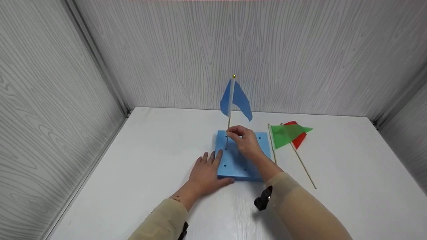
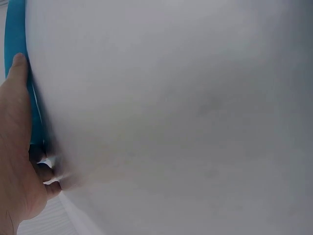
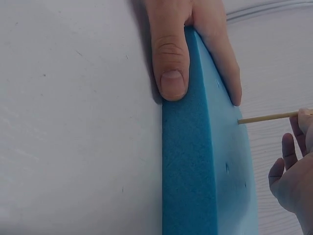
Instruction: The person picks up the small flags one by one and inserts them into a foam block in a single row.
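A blue flag on a thin wooden stick with a gold bead on top stands nearly upright over a light blue foam block. My right hand pinches the stick low down between thumb and fingertips. The stick's lower end meets a hole near the block's left side; how deep it goes I cannot tell. Spread along the block's near left corner, my left hand has its thumb against the front side and its index finger on the top edge. Several small dark holes dot the block's top.
Right of the block lie a green flag and a red flag, their cloths overlapping and their sticks pointing toward me. The white table ends at grey wood-grain panels at the back and sides.
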`<state>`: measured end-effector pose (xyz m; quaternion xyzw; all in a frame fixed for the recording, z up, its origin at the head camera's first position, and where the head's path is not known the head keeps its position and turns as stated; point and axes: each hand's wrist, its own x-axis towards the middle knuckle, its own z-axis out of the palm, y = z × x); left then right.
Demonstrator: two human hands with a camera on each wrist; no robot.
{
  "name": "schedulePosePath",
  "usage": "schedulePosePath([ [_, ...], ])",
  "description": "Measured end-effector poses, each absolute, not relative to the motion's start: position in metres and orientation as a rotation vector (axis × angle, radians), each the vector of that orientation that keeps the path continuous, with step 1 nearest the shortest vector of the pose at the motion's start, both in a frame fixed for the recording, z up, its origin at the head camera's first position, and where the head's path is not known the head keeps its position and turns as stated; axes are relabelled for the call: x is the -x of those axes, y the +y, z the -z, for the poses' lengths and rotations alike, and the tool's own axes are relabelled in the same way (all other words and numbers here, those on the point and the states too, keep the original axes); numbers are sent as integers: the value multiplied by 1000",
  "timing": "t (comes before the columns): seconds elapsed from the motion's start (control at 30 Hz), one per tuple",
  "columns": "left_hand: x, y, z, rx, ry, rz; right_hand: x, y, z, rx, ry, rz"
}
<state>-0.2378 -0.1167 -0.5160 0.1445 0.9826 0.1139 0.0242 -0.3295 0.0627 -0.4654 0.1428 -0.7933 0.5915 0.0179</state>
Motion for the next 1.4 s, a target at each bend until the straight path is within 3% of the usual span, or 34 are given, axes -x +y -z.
schedulePosePath([
  [1.4,239,-115,511,-442,3015,-365,329,74,460,-529,-2505,-1830],
])
